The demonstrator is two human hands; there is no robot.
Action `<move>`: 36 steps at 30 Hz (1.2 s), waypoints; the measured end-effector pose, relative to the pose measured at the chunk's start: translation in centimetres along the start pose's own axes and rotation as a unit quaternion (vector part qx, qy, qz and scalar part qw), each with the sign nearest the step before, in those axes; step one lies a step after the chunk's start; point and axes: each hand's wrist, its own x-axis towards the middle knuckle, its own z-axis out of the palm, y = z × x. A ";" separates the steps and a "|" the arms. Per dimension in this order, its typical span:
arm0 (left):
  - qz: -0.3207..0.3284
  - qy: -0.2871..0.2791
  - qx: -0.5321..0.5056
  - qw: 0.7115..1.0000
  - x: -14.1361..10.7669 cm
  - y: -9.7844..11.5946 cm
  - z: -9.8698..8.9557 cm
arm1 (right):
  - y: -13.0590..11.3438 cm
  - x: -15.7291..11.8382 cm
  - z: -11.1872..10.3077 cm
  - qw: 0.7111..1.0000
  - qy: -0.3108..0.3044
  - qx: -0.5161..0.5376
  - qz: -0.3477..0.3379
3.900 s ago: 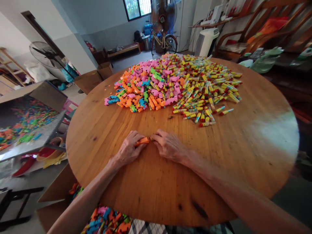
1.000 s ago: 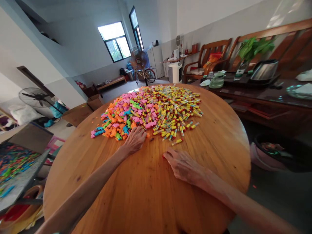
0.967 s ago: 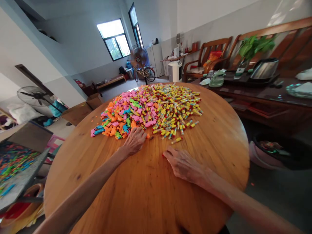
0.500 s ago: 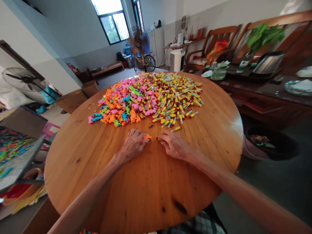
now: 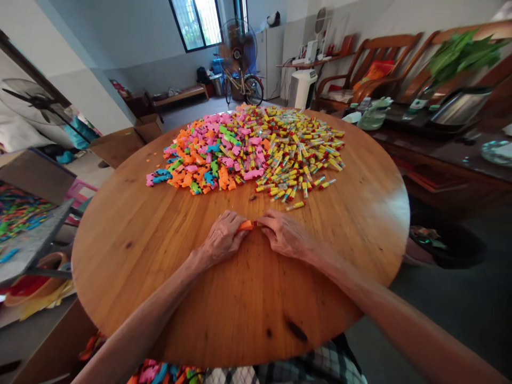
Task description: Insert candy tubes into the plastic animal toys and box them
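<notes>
Round brown wooden bench, both hands over its near half. Left hand has its grip closed on a small orange plastic piece, its end poking out toward the right. Right hand has its grip pinched on a small red-and-yellow tube, mostly hidden by fingers; tube end right beside the orange piece, contact can't be told. Heap of pink, orange, green and blue plastic pieces past the hands, left of centre, running into a pile of yellow-and-red clear-tipped tubes on the right, up to the far edge. Single loose tube at the pile's near side. Bare wood along left, right and near edges, open room between hands and heap; forearms cross the near rim.
</notes>
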 end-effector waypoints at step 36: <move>0.023 0.005 0.005 1.000 0.4 -0.1 0.7 | -1.6 -0.3 0.4 0.993 -0.028 -0.089 -0.067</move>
